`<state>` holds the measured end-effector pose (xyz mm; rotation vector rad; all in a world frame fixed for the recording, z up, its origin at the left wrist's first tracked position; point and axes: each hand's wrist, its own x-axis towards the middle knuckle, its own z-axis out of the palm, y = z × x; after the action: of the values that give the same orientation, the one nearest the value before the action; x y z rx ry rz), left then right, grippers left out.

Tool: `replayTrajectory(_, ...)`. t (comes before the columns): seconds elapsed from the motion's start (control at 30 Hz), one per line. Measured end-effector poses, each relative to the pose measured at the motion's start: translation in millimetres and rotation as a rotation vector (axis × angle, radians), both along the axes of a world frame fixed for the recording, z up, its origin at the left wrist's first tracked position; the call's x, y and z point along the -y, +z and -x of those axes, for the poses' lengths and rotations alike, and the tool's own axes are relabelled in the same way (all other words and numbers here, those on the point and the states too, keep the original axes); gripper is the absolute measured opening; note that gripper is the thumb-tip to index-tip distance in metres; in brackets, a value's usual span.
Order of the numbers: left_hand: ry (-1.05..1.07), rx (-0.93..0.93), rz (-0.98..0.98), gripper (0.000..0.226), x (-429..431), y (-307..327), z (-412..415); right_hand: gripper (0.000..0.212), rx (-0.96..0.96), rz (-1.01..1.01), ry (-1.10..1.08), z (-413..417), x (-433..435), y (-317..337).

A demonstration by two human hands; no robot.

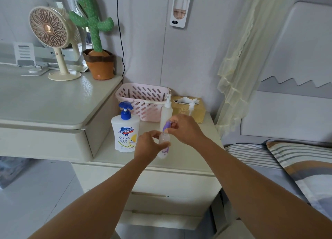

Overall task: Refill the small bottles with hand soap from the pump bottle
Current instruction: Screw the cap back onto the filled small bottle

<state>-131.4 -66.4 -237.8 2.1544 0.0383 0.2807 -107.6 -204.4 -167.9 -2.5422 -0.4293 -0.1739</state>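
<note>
The fingers point(154, 133) of your left hand point(148, 146) curl round 1 small bottle point(163, 140), tilted over the counter point(188, 159). Your right hand point(186, 129) pinches its purple cap point(167, 126), directly above the left fingers. 1 blue-topped pump bottle point(125, 132) stands just left of your left fingers; 1 tall white bottle point(166, 113) stands just behind your right fingers.

The left hand point(149, 145) is covering the middle of the small bottle point(163, 139), and the right hand point(186, 129) is hiding part of its purple cap point(165, 126). At the right hand's twelve o'clock a white pump head point(191, 106) is showing, its bottle hidden behind the hand. The hands are blocking the tall white bottle point(166, 113) below its shoulder. The Safeguard pump bottle point(125, 132) is carrying fine print too small to read. At the picture's eleven o'clock the top edge is cutting off the cactus toy point(89, 14).
</note>
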Motion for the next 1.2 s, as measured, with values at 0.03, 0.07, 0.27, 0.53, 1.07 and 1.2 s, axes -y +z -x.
replayTrajectory(0.03,0.0,-0.003,0.0,0.04,0.1,0.3,0.0,0.01,-0.014,0.017,0.013,-1.1,-0.4,0.7)
replayTrajectory(0.07,-0.001,-0.006,-0.003,0.04,-0.1,-0.4,-0.1,0.01,-0.031,0.034,0.029,-1.4,-0.7,1.2)
replayTrajectory(0.27,0.007,-0.002,-0.02,0.041,1.4,-0.5,0.8,0.026,0.026,0.096,-0.004,-0.3,-1.4,-4.9)
replayTrajectory(0.53,0.008,-0.012,-0.001,0.036,0.5,0.5,2.6,0.04,-0.035,0.157,0.175,1.3,2.5,13.6)
replayTrajectory(1.07,0.005,-0.007,0.034,0.034,4.8,0.7,5.6,0.025,0.054,0.452,0.061,1.1,-5.1,23.1)
replayTrajectory(1.2,-0.009,-0.023,0.047,0.036,3.7,2.2,5.2,0.028,0.006,0.448,0.138,1.1,-3.2,23.7)
